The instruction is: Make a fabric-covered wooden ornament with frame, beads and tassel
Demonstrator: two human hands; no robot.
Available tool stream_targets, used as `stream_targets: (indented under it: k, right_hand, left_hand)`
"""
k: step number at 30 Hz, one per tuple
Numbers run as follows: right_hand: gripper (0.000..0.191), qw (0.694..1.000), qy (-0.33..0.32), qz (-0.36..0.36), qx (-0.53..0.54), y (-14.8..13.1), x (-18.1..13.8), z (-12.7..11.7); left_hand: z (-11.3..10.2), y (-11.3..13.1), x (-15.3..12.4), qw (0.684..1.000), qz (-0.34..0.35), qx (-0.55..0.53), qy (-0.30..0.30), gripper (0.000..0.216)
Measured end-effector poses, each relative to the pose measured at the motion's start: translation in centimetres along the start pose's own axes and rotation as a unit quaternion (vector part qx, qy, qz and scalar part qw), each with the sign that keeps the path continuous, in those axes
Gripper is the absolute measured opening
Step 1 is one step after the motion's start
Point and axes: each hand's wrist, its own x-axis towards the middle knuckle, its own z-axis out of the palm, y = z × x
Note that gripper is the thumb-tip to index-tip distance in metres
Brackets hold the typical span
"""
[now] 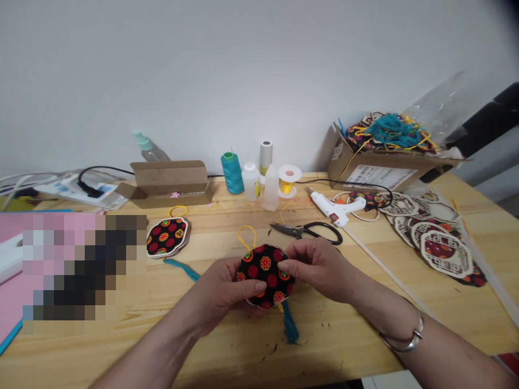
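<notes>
Both my hands hold a round padded ornament of black fabric with red and floral dots, just above the wooden table. My left hand grips its lower left edge, and my right hand pinches its right side. A yellow cord loop rises from its top, and a teal tassel hangs below. Farther left lies a stack of similar ornaments, with a yellow loop and a teal tassel of its own.
Black-handled scissors and a white glue gun lie beyond my hands. Cut-out cream frames spread to the right. Behind stand a teal thread spool, white bottles and a cardboard box of materials. A pixelated patch covers the left.
</notes>
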Motion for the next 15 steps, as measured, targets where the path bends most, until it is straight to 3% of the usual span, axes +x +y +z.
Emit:
stream_targets:
  k: [5, 7, 10, 12, 15]
  right_hand:
    - [0.027, 1.0, 0.016, -0.021, 0.015, -0.5, 0.0, -0.2]
    - [0.029, 0.994, 0.065, -0.057, -0.064, -0.9, -0.2, -0.9]
    - [0.02, 0.933, 0.167, -0.076, -0.31, -0.6, -0.6, -2.5]
    - [0.014, 0.884, 0.165, -0.06, -0.434, 0.1, -0.8, -3.4]
    - [0.019, 0.857, 0.123, -0.034, -0.5, 1.5, -0.9, -3.9]
  left_hand:
    - [-0.2, 0.0, -0.1, 0.999, 0.009, -0.023, 0.027, 0.023]
    - [-0.5, 0.1, -0.1, 0.998, 0.021, -0.042, 0.051, 0.028]
    - [-0.9, 0.4, 0.0, 0.99, 0.058, -0.079, 0.1, 0.031]
    - [-1.1, 0.6, 0.1, 0.983, 0.082, -0.113, 0.121, 0.03]
    - [-1.2, 0.8, 0.1, 0.973, 0.106, -0.156, 0.131, 0.025]
